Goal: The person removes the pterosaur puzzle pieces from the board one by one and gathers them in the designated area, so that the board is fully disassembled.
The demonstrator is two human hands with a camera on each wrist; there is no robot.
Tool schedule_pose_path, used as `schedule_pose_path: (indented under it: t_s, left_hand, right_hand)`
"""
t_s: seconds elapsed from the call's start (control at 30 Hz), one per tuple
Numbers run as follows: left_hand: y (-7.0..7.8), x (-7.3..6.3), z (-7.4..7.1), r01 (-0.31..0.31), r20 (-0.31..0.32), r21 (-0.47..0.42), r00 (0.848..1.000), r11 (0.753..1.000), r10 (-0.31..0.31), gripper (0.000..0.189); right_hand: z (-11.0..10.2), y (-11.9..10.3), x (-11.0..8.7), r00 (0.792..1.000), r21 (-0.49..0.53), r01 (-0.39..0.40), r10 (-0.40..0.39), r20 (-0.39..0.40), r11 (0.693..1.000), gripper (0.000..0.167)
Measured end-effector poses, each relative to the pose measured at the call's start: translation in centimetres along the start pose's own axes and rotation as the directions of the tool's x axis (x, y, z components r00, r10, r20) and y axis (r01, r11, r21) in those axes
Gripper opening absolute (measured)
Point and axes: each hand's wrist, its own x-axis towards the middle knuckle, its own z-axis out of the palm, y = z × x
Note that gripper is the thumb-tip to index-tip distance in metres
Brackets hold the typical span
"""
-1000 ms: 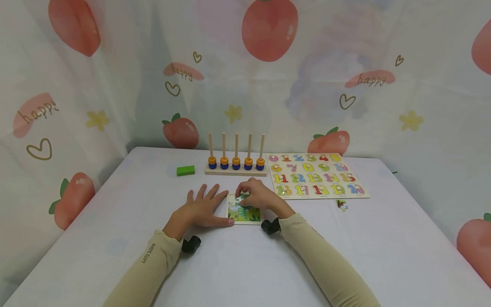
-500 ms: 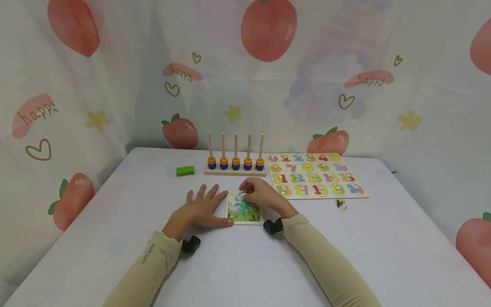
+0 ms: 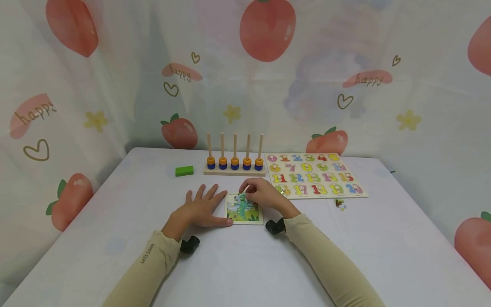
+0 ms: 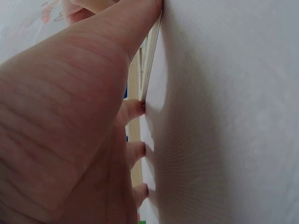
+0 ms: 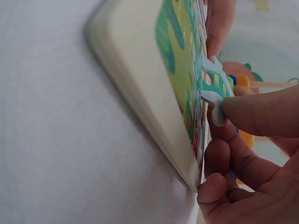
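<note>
A small dinosaur jigsaw puzzle (image 3: 242, 213) in a pale wooden tray lies between the two hands. My left hand (image 3: 199, 211) rests flat beside it with fingers spread; its thumb and index finger touch the tray's left side. In the left wrist view the fingertips (image 4: 138, 150) meet the tablecloth and the tray edge (image 4: 150, 65). My right hand (image 3: 262, 195) pinches a green and white puzzle piece (image 5: 216, 84) between thumb and fingers. The piece stands tilted at the picture's surface, its lower edge against it. The fingers hide the puzzle's upper right part.
Behind the puzzle stands a wooden bead rack (image 3: 235, 172) with upright pegs and orange and blue beads. A number board (image 3: 307, 184) lies at the back right, with a loose puzzle piece (image 3: 340, 204) just in front. A green block (image 3: 184, 171) lies at left.
My right hand has shifted slightly right with the piece, uncovering more of the dinosaur picture. My left hand keeps its place by the tray.
</note>
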Motion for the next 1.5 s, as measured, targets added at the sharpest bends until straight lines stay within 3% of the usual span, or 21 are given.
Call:
schedule_pose_path:
  t_s: [0.43, 0.67, 1.5]
  left_hand:
    - [0.3, -0.2, -0.1, -0.006, 0.008, -0.007, 1.000, 1.000, 0.006, 0.105]
    - [0.2, -0.2, -0.2, -0.009, 0.005, -0.002, 1.000, 1.000, 0.009, 0.106]
    - [-0.3, 0.1, 0.4, -0.026, -0.004, 0.004, 1.000, 1.000, 0.026, 0.107]
  right_hand:
    - [0.2, 0.0, -0.4, 0.998, 0.018, -0.041, 0.042, -0.048, 0.999, 0.015]
    - [-0.3, 0.3, -0.5, 0.997, 0.032, -0.010, 0.012, -0.080, 0.999, 0.013]
    - [-4.6, 2.1, -4.3, 0.988, 0.076, -0.022, 0.033, -0.151, 0.997, 0.014]
